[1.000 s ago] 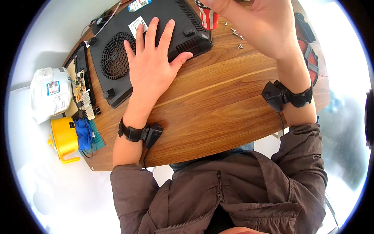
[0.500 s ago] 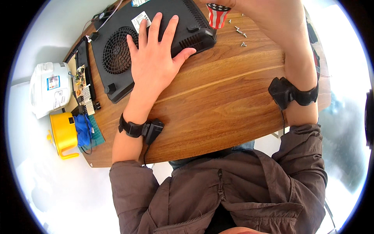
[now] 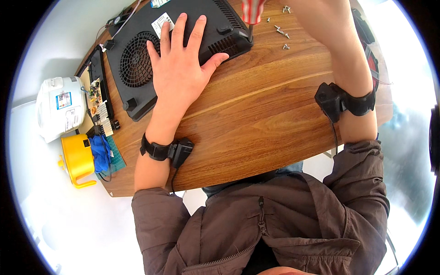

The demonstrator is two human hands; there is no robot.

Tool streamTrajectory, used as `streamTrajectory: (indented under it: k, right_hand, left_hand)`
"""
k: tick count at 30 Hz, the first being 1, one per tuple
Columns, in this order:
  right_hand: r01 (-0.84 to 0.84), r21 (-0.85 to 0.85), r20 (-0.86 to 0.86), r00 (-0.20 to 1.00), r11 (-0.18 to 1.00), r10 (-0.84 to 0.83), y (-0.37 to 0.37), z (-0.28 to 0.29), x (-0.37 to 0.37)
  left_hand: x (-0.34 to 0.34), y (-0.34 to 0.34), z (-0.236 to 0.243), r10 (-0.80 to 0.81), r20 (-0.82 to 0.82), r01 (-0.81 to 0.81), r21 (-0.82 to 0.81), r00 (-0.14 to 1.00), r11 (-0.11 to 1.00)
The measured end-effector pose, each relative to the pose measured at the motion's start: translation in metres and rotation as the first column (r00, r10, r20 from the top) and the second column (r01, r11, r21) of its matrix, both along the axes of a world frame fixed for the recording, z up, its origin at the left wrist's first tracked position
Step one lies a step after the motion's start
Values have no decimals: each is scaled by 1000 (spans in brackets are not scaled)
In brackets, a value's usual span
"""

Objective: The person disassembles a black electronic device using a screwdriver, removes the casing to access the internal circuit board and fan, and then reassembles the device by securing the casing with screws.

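Note:
My left hand (image 3: pixel 178 73) lies open, fingers spread, on an upturned black appliance housing (image 3: pixel 217 11) with a round vent grille (image 3: pixel 135 59), a white label and vented edges. At the upper edge of the picture my right hand (image 3: pixel 321 20) holds a screwdriver (image 3: pixel 252 10) with a red and white striped handle, its fingers largely cut off by the frame. The shaft points down to the housing's right corner. Several loose screws (image 3: pixel 279 30) lie just right of the housing. Black straps with small devices are on both wrists.
On the wooden table (image 3: pixel 238 128), at left, are a circuit board (image 3: pixel 95 96), a white cooker (image 3: pixel 59 107), a yellow pot (image 3: pixel 74 153), blue cloth (image 3: pixel 100 153) and a green mat (image 3: pixel 117 162). A black-and-red part (image 3: pixel 371 62) lies at right, behind my forearm.
My right hand and screwdriver moved right and slightly down, then upward, so the handle now reaches out of frame and more shaft shows. My left hand shifted only slightly upward, still resting on the housing.

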State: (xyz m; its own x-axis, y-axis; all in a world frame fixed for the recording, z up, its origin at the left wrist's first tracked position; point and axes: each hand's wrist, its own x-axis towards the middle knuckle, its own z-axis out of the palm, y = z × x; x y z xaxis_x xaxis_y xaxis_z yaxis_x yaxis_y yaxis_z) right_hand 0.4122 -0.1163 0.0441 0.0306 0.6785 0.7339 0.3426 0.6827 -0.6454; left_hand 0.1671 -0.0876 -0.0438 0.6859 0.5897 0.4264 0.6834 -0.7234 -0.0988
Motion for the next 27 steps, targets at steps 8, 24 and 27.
streamTrajectory:
  k: [8, 24, 27]
  right_hand:
    - [134, 5, 247, 960, 991, -131, 3, -4, 17]
    - [-51, 63, 183, 982, 997, 39, 4, -4, 9]
    - [-203, -28, -72, 977, 979, 200, 3, -9, 1]
  left_hand:
    - [1, -2, 2, 18, -1, -18, -9, 1000, 1000]
    - [-2, 0, -1, 0, 12, -1, 14, 1000, 1000]
    - [0, -1, 0, 8, 13, -8, 6, 1000, 1000]
